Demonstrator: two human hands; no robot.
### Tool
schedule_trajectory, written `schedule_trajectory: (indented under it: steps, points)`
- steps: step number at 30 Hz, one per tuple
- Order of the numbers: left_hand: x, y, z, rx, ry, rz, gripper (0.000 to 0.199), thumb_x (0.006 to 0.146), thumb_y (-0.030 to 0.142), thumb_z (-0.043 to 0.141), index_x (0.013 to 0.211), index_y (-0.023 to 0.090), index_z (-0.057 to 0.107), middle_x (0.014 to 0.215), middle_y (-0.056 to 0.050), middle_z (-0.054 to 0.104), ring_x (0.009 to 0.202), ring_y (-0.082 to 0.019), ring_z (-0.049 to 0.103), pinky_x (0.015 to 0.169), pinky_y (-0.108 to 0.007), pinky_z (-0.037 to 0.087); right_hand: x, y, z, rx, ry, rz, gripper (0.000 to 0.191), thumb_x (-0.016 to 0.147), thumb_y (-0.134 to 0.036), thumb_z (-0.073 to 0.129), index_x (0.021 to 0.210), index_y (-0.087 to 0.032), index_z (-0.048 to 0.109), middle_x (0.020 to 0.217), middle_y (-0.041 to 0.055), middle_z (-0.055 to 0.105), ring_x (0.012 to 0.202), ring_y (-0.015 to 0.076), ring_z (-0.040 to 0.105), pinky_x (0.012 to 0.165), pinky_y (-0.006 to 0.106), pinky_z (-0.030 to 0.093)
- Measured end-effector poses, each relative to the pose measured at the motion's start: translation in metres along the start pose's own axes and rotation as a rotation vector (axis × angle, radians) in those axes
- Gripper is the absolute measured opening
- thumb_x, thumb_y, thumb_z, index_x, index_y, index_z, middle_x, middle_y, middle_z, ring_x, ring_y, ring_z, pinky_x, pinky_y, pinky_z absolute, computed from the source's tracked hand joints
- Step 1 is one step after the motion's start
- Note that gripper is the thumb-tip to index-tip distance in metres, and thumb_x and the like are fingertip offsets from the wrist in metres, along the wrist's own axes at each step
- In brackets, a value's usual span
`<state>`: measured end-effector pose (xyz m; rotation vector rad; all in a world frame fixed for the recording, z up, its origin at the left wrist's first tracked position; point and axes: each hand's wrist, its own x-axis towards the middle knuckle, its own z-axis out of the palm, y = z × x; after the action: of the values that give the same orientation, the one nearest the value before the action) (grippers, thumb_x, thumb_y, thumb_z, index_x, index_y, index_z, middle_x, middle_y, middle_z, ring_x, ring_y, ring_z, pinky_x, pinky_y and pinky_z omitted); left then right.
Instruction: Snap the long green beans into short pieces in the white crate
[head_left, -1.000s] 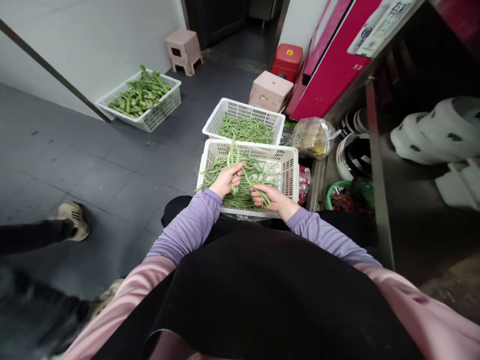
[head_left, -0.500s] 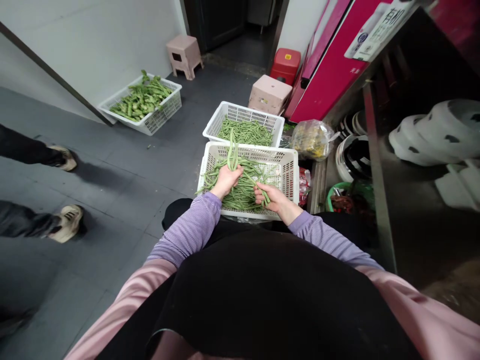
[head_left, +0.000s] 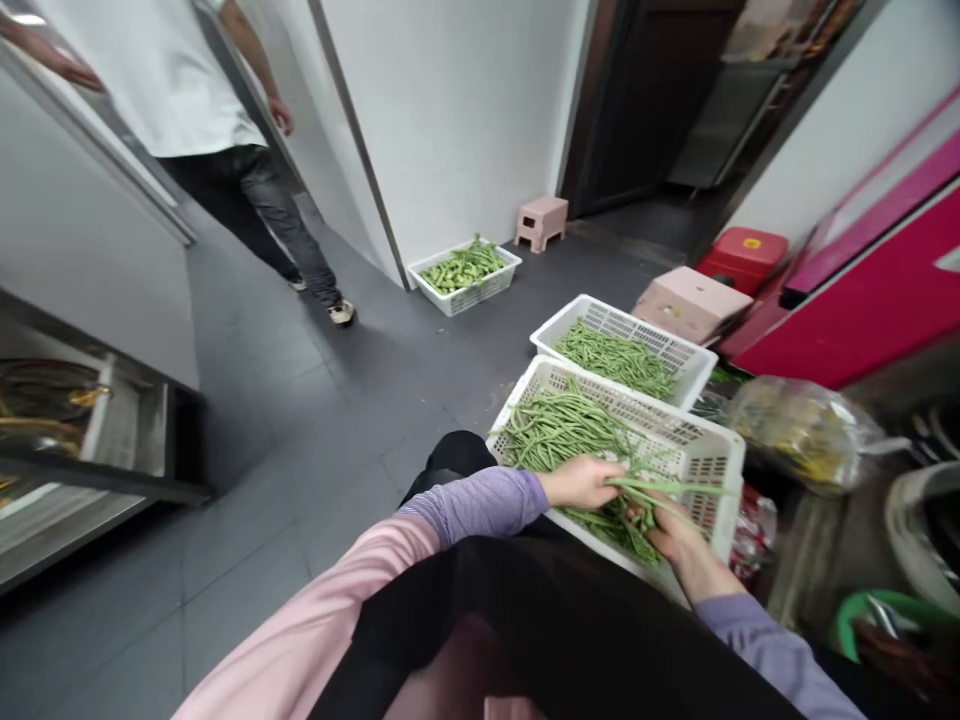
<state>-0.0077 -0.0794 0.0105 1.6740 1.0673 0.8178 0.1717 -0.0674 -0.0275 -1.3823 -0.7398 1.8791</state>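
While my left hand [head_left: 583, 482] pinches: long beans [head_left: 667, 486], swung from twelve o'clock toward three.
Right hand [head_left: 681, 541]: fingers blurred, grip I can't tell.
White basket [head_left: 675, 428]: beneath, now at four o'clock.

L hand [head_left: 585, 483]: beans [head_left: 675, 487] now pt R, not fwd | co-wkr [head_left: 225, 185] now farther off

Smooth plastic basket [head_left: 705, 446], glossy bag [head_left: 814, 428]

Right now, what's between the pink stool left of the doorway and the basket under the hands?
In the head view: another white basket with green beans inside, and dark floor nearer the stool.
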Motion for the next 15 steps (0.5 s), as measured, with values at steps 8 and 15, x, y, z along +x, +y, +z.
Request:
schedule_trajectory:
  steps: [8,15]
  points:
    - [-0.006,-0.023,0.012,-0.593,0.329,-0.412,0.019,0.065,0.019,0.079,0.069,0.017,0.060,0.060,0.002,0.059,0.053,-0.011,0.052,0.054,-0.025,0.045,-0.032,0.009,0.044,0.014,-0.270,0.038,0.040,0.056,-0.049,0.087,0.077,-0.025,0.063,0.062,-0.0024,0.050,0.047,0.0112,0.044,0.045,0.029,0.047]
    - [-0.021,-0.018,0.021,-0.817,0.518,-0.648,0.025,0.076,0.016,0.067,0.064,0.019,0.045,0.044,0.007,0.039,0.034,-0.006,0.031,0.034,-0.019,0.021,-0.019,0.030,0.061,-0.359,-0.118,-0.324,0.047,0.064,-0.065,0.073,0.065,-0.023,0.050,0.051,-0.0030,0.047,0.046,0.0134,0.043,0.046,0.030,0.040]
